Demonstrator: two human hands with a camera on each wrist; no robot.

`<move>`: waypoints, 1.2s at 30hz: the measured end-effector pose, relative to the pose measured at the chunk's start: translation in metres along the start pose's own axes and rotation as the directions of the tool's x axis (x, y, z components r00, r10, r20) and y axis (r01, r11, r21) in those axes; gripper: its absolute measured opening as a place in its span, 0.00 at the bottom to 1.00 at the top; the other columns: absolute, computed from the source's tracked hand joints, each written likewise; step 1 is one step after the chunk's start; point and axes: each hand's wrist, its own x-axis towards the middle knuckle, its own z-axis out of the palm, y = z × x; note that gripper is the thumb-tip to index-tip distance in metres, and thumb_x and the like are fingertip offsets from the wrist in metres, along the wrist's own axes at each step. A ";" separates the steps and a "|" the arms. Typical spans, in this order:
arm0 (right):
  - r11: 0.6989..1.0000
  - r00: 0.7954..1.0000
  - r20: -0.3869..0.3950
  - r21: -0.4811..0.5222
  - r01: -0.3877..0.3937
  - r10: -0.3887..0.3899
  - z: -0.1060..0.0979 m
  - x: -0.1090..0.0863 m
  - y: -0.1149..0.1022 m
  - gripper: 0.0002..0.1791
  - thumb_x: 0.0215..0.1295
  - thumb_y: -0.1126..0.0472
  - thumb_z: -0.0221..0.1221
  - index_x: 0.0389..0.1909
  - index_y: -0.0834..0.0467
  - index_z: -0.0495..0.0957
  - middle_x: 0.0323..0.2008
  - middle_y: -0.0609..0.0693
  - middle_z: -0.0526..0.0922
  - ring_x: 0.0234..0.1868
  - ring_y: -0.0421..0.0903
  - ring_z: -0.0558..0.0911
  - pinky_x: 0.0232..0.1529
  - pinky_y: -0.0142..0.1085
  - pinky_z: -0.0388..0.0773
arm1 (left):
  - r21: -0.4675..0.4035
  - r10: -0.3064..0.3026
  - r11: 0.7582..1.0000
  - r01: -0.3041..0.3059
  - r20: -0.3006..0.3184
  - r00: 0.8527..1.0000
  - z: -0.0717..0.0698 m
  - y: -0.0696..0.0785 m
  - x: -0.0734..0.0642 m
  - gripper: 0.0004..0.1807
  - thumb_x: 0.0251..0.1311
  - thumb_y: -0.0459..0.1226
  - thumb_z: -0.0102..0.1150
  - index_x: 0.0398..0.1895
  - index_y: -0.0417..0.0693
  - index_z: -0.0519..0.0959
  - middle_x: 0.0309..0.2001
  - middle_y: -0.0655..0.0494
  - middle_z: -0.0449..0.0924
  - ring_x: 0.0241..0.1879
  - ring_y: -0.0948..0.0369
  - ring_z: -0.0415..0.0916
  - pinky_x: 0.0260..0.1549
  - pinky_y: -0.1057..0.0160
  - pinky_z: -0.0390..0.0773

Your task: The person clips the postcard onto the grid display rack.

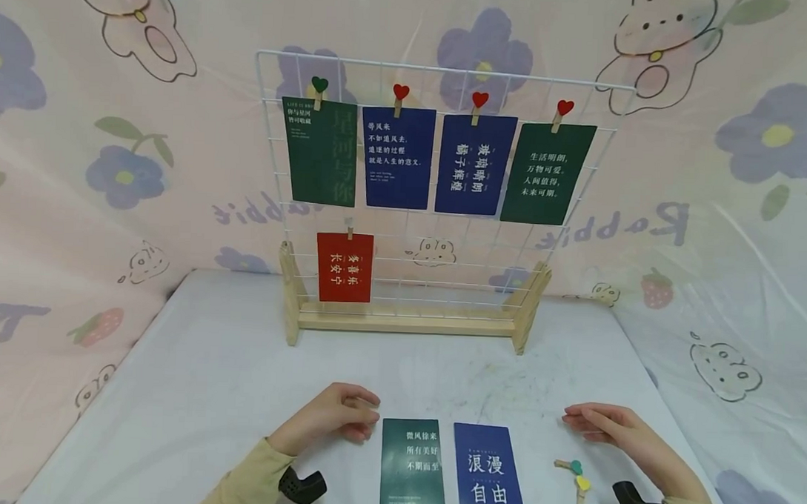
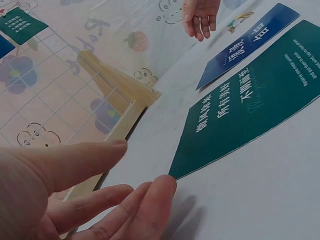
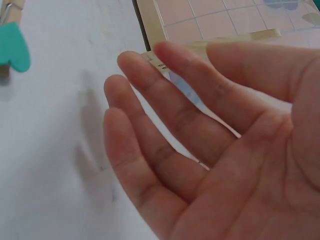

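My left hand hovers by the top left corner of a green card with white writing, its fingers loosely bent around nothing. Beside that card lies a blue card with large white characters. Over the right side of the table, my right hand is relaxed, palm showing in the right wrist view, and holds nothing. Just below it are two small wooden clothespins, one with a teal heart and one with a yellow heart. In the right wrist view the teal heart shows at the left edge.
Behind the hands stands a white wire grid on a wooden base. Heart clothespins hold a top row of green and blue cards, including a green card. A red card hangs lower left. Patterned cloth surrounds the white table.
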 end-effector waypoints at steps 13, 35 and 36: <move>0.998 0.998 0.060 0.058 0.013 -0.016 0.003 -0.001 0.012 0.28 0.76 0.52 0.45 0.59 0.75 0.67 0.53 0.63 0.79 0.49 0.47 0.81 0.46 0.34 0.78 | 0.016 0.006 1.000 -0.006 0.005 1.000 0.010 -0.006 0.006 0.18 0.54 0.30 0.67 0.47 0.31 0.77 0.30 0.47 0.83 0.26 0.58 0.82 0.27 0.62 0.83; 0.999 0.999 0.045 0.050 0.013 -0.016 0.009 0.000 0.017 0.28 0.75 0.52 0.46 0.59 0.74 0.68 0.52 0.61 0.79 0.47 0.45 0.81 0.45 0.35 0.79 | 0.057 0.053 0.997 -0.045 -0.149 0.987 0.025 -0.014 0.013 0.15 0.44 0.26 0.73 0.36 0.31 0.80 0.23 0.52 0.79 0.18 0.62 0.79 0.22 0.62 0.82; 0.999 0.999 0.045 0.049 0.014 -0.017 0.009 0.000 0.017 0.28 0.75 0.52 0.46 0.59 0.74 0.68 0.52 0.61 0.79 0.47 0.45 0.81 0.45 0.34 0.78 | 0.056 0.055 0.997 -0.047 -0.156 0.986 0.025 -0.015 0.013 0.14 0.43 0.26 0.73 0.35 0.32 0.80 0.23 0.52 0.79 0.18 0.62 0.79 0.22 0.62 0.82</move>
